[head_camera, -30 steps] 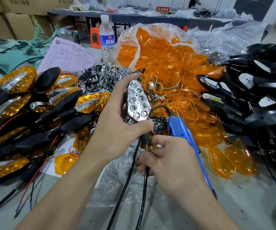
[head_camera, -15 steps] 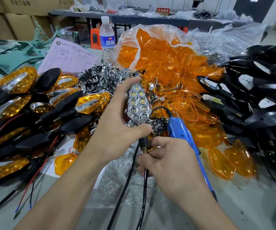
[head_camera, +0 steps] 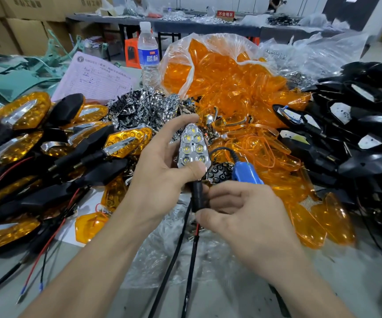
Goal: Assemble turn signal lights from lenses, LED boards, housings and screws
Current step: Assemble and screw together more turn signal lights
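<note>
My left hand (head_camera: pixel 160 171) grips a turn signal unit with a chrome reflector (head_camera: pixel 192 146); its LEDs glow white, thumb at the lower edge, forefinger over the tip. My right hand (head_camera: pixel 247 216) pinches the unit's black stem (head_camera: pixel 198 196), from which cables hang down. A blue electric screwdriver (head_camera: pixel 246 172) lies just behind my right hand. Orange lenses (head_camera: pixel 226 88) spill from a clear bag at centre. Black housings (head_camera: pixel 357 134) are heaped on the right. Finished lights (head_camera: pixel 24 138) are stacked on the left. Chrome reflectors (head_camera: pixel 148 106) pile up behind my hands.
A water bottle (head_camera: pixel 148 53) and a pink form (head_camera: pixel 95 79) stand at the back. Cardboard boxes (head_camera: pixel 20 21) are at the far left. Loose red and black wires (head_camera: pixel 47 244) trail over the grey table (head_camera: pixel 323 283). Crumpled clear plastic (head_camera: pixel 162 255) lies under my forearms.
The LEDs in the reflector have lit up white. My right hand has opened from around the screwdriver grip and now pinches the black stem.
</note>
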